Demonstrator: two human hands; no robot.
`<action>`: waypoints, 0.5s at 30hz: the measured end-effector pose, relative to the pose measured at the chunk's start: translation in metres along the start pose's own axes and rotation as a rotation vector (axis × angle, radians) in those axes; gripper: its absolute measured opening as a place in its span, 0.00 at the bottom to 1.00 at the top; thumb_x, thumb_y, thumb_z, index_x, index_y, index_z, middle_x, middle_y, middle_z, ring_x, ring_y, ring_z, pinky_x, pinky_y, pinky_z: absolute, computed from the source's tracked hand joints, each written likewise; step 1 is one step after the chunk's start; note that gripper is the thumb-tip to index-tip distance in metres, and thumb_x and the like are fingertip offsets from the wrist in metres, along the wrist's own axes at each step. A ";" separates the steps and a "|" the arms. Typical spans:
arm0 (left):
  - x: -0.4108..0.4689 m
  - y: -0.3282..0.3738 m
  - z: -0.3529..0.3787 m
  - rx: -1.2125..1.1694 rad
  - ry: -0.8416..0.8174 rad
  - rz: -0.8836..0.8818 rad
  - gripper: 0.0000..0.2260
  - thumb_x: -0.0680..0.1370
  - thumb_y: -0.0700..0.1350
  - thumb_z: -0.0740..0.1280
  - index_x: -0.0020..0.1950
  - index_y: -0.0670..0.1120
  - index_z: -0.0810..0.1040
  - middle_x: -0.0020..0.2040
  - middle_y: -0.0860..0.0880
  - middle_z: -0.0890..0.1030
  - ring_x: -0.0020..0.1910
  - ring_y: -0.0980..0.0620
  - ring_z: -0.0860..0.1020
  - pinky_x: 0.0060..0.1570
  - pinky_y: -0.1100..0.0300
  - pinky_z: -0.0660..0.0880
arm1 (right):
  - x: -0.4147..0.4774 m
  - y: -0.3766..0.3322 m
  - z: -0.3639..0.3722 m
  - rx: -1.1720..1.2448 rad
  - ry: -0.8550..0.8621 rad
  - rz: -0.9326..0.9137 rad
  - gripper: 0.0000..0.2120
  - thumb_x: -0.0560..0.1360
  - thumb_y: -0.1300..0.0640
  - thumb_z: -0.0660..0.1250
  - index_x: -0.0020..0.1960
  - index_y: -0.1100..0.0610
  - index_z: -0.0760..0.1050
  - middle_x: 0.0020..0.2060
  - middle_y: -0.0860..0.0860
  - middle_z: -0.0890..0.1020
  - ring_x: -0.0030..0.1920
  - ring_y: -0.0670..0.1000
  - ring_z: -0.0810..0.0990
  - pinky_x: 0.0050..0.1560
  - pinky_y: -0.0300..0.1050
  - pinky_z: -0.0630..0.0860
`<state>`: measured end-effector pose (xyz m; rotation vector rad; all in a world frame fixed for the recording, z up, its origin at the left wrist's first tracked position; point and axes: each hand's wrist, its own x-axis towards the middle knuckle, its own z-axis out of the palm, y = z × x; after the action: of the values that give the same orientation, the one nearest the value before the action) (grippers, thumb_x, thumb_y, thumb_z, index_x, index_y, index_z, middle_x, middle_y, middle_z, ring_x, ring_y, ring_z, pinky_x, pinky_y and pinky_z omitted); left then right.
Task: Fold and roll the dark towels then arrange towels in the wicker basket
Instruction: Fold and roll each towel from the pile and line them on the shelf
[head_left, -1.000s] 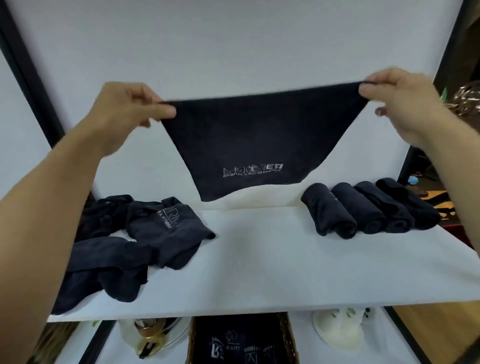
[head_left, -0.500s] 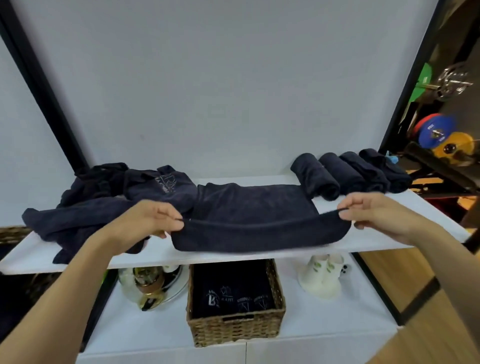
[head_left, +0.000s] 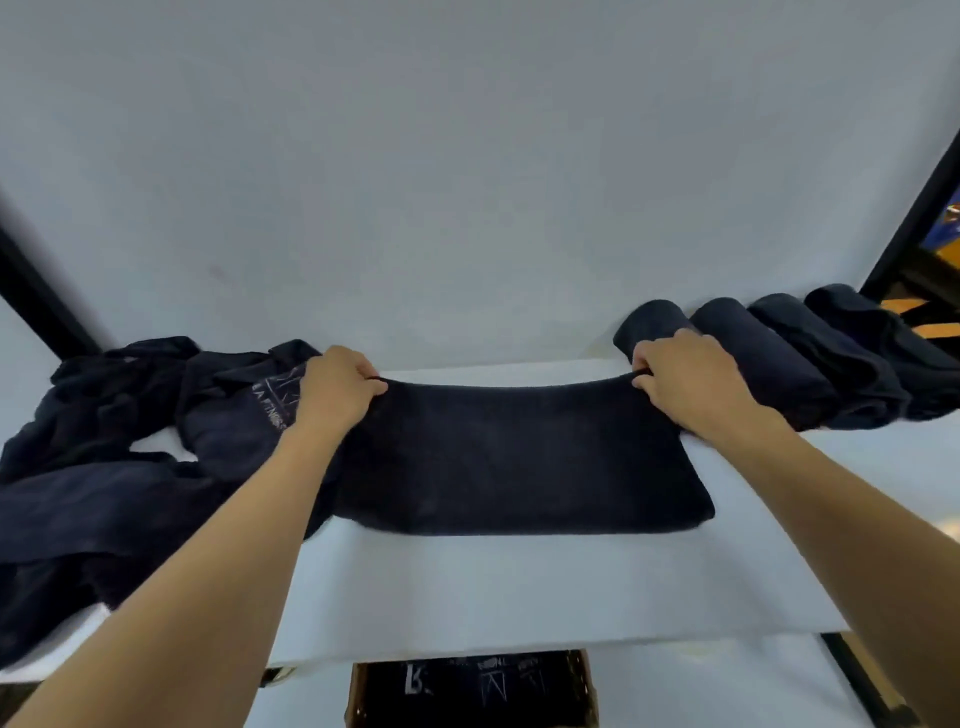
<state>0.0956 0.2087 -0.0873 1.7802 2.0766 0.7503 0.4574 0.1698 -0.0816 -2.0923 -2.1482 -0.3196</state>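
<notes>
A dark towel (head_left: 514, 457) lies folded flat across the middle of the white shelf (head_left: 519, 587). My left hand (head_left: 337, 389) pinches its far left corner, and my right hand (head_left: 685, 379) pinches its far right corner. A heap of loose dark towels (head_left: 104, 457) lies at the left end of the shelf. Several rolled dark towels (head_left: 810, 358) sit in a row at the right, just behind my right hand. The wicker basket (head_left: 356, 696), with dark printed towels inside, shows below the shelf's front edge.
A grey-white wall (head_left: 467, 182) closes the back of the shelf. Black frame posts (head_left: 36, 306) stand at the left and right. Colourful gym gear (head_left: 945, 228) shows past the right post.
The towel was held up in the air, then lowered and folded over at the shelf's front edge. Both hands have now carried its edge to the far side, and it lies flat.
</notes>
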 end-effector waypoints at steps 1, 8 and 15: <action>0.004 -0.002 0.008 0.058 -0.032 -0.023 0.06 0.73 0.41 0.74 0.48 0.43 0.84 0.49 0.43 0.84 0.51 0.43 0.80 0.50 0.56 0.74 | 0.003 -0.002 0.008 -0.155 -0.031 -0.037 0.09 0.79 0.50 0.64 0.55 0.53 0.76 0.49 0.51 0.80 0.52 0.54 0.76 0.51 0.48 0.70; -0.043 0.034 0.065 0.341 -0.206 0.394 0.28 0.80 0.63 0.53 0.77 0.51 0.62 0.78 0.48 0.60 0.77 0.47 0.57 0.75 0.47 0.54 | -0.003 -0.065 0.041 0.276 -0.115 -0.261 0.24 0.82 0.42 0.54 0.75 0.50 0.64 0.73 0.51 0.67 0.72 0.53 0.66 0.71 0.52 0.59; -0.086 0.013 0.048 0.180 -0.379 0.502 0.39 0.71 0.74 0.54 0.78 0.55 0.60 0.79 0.54 0.55 0.79 0.54 0.49 0.76 0.57 0.40 | 0.000 -0.051 0.044 0.177 -0.164 -0.134 0.27 0.79 0.35 0.51 0.67 0.52 0.71 0.61 0.51 0.74 0.61 0.55 0.71 0.62 0.53 0.65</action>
<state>0.1485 0.1345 -0.1276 2.3661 1.5067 0.3019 0.4094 0.1795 -0.1272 -1.9437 -2.3177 0.0313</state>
